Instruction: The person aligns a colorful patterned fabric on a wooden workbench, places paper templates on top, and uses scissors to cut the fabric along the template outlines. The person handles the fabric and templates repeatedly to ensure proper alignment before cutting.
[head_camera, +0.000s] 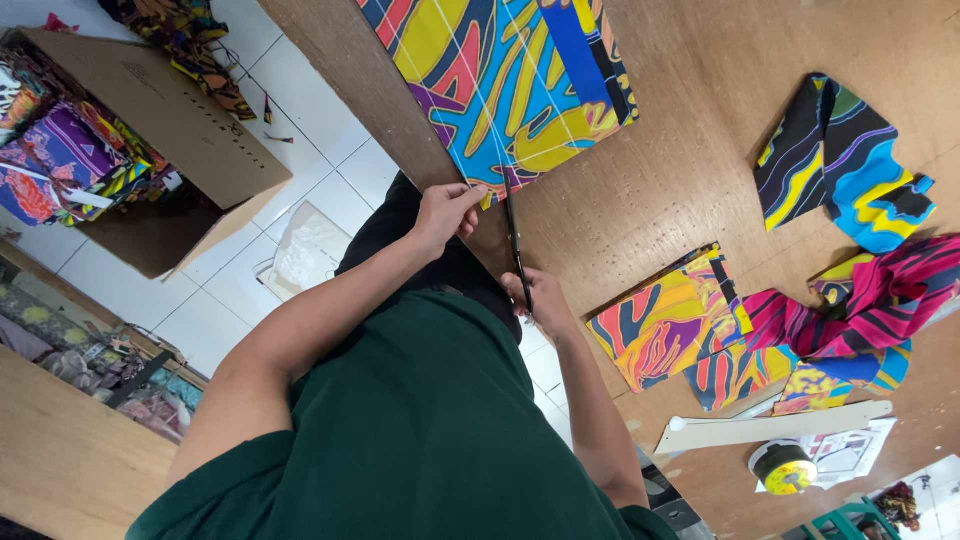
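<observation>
A bright blue, yellow and red patterned fabric (500, 80) marked with thin white lines lies on the brown wooden table (680, 150), its lower corner at the table's edge. My left hand (450, 210) pinches that corner of the fabric. My right hand (535, 300) holds black scissors (516, 245) by the handles. Their blades point up along the fabric's lower edge, with the tips right next to my left fingers. Both forearms reach out from my dark green shirt.
Further right on the table lie a folded black and blue piece (840, 160), orange and yellow cut pieces (665, 320), a crumpled pink cloth (870, 300), a long white ruler (770, 430) and a yellow tape roll (785, 468). A cardboard box (170, 130) of fabrics stands on the tiled floor at left.
</observation>
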